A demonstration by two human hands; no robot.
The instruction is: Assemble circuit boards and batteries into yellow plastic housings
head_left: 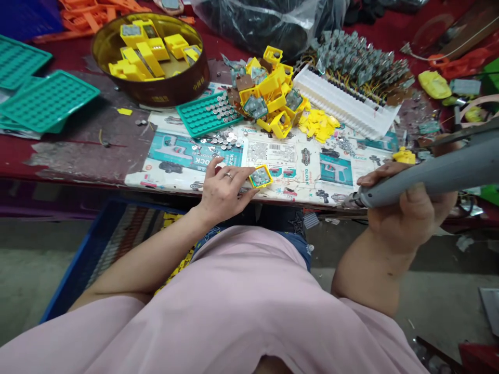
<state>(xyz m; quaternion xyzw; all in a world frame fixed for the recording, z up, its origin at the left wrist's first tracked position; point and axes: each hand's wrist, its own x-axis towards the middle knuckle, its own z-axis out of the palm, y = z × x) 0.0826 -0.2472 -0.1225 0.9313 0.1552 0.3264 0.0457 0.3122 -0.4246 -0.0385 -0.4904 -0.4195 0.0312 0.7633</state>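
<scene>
Red bench (23, 161), grey floor (436, 291); yellow case (260, 177) in left hand (227, 189), screwdriver (429, 174) in right hand (413, 215)

Worn dark-red tabletop (81, 127): printed sheet (302, 183) at front, round tin (171, 92), yellow scrap (125, 111), few silver discs (143, 122).

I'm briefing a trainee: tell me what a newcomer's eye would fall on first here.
Probably the thick grey cylindrical tool comes first, gripped by the right hand at the picture's right. Next come the bright yellow plastic casings heaped at top centre, right of a round brown tin holding more. Third is the small open yellow plastic box in the left hand, near the centre.
</scene>
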